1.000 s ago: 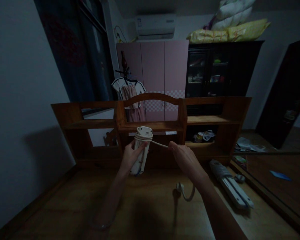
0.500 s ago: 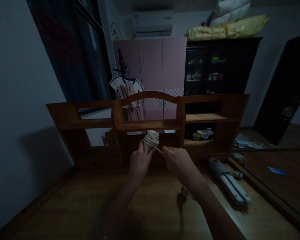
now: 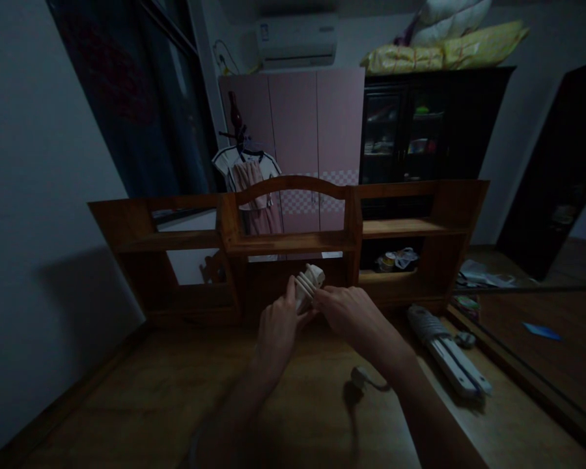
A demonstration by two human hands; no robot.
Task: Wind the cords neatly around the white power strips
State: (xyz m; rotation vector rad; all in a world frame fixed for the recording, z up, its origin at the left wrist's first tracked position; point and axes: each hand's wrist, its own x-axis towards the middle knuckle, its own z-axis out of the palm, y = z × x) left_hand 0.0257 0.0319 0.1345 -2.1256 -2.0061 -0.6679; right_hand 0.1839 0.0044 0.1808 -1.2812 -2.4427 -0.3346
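My left hand [image 3: 279, 326] is closed around a white power strip [image 3: 308, 281], held tilted above the wooden desk [image 3: 141, 404]. Coils of its white cord are wound round the strip's upper end. My right hand [image 3: 348, 314] pinches the cord right beside the strip, touching the coils. The cord's plug [image 3: 359, 376] dangles below my right forearm, just above the desk. The room is dim.
A wooden shelf unit [image 3: 410, 228] stands along the desk's back edge, with small items in its lower right compartment. A second white power strip [image 3: 446, 355] lies on the desk at the right. Behind are a pink wardrobe [image 3: 317, 130] and a dark cabinet.
The power strip has tilted over and sunk lower. My right hand has come in from the right up against it, taking up the cord. The plug has swung slightly.
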